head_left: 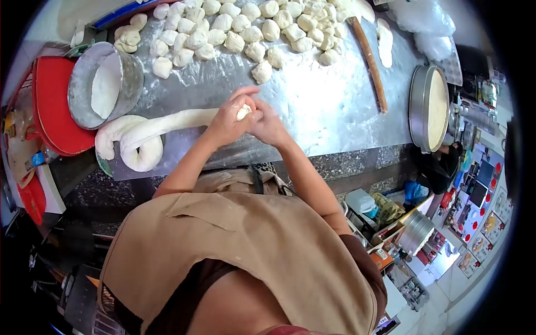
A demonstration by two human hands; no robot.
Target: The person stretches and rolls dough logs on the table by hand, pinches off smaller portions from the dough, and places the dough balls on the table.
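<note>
My left hand (228,120) is wrapped round the end of a long dough rope (173,121), which runs left along the metal table and coils near its front edge. My right hand (268,125) meets the left one, its fingers closed on a small dough piece (243,112) that shows between both hands. Beyond the hands, many floured dough balls (240,23) lie in loose rows, the nearest one (261,72) just past my fingertips.
A metal bowl of flour (134,75) stands at the left beside a red lid (56,106). A wooden rolling pin (369,64) lies at the right, near a flat dough strip (384,43). A round metal pan (420,109) sits at the right edge. Plastic bags (427,25) lie behind.
</note>
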